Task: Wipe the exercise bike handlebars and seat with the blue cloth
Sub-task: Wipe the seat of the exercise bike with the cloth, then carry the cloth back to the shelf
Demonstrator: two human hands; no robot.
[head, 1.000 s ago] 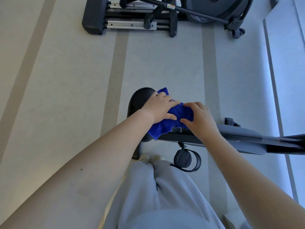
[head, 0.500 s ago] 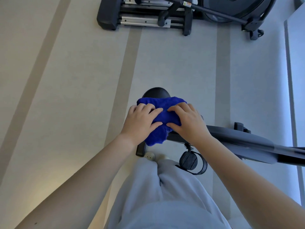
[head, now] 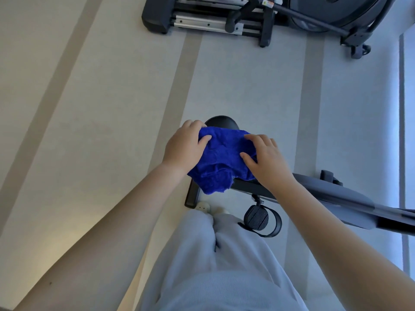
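Left hand (head: pixel 184 147) grips, right hand (head: pixel 265 158) presses flat on the blue cloth (head: pixel 222 162) covering the seat (head: pixel 222 121); soft, limp, probably best held by its edges.

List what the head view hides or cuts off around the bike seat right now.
1. Seat: the head view shows only its far rim; the blue cloth, left hand and right hand cover the rest.
2. Handlebars: outside the head view; the bike frame runs off the right edge.
3. Second machine: head view, cut off by the top edge.
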